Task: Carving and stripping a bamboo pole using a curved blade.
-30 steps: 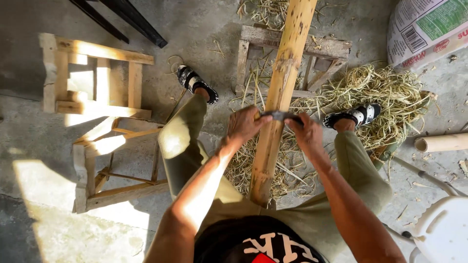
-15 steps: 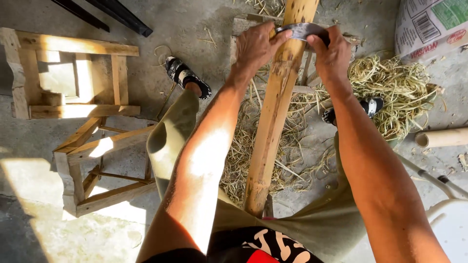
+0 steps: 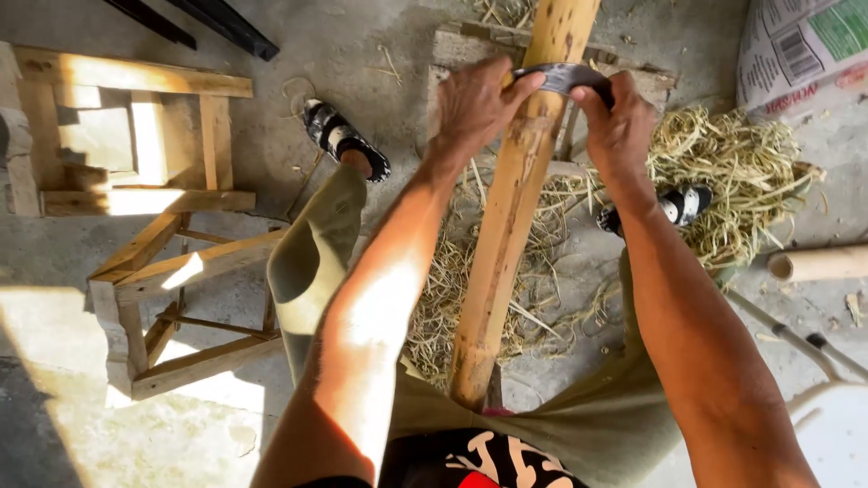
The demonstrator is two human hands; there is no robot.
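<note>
- A pole [image 3: 511, 226] slants from the person's lap up past the top edge, between the legs.
- A blade [image 3: 562, 78] lies across the pole near its upper end.
- The left hand [image 3: 479, 104] is closed on the blade's left end, fingers curled over it.
- The right hand [image 3: 619, 122] is clenched around the blade's right end.
- Shavings [image 3: 723, 181] are heaped on the floor [image 3: 298, 72] under and right of the pole.
- A wooden frame [image 3: 158, 262] stands well to the left.
- A printed sack [image 3: 800, 50] sits at the top right, and a round stick [image 3: 818, 264] lies at the right edge.
</note>
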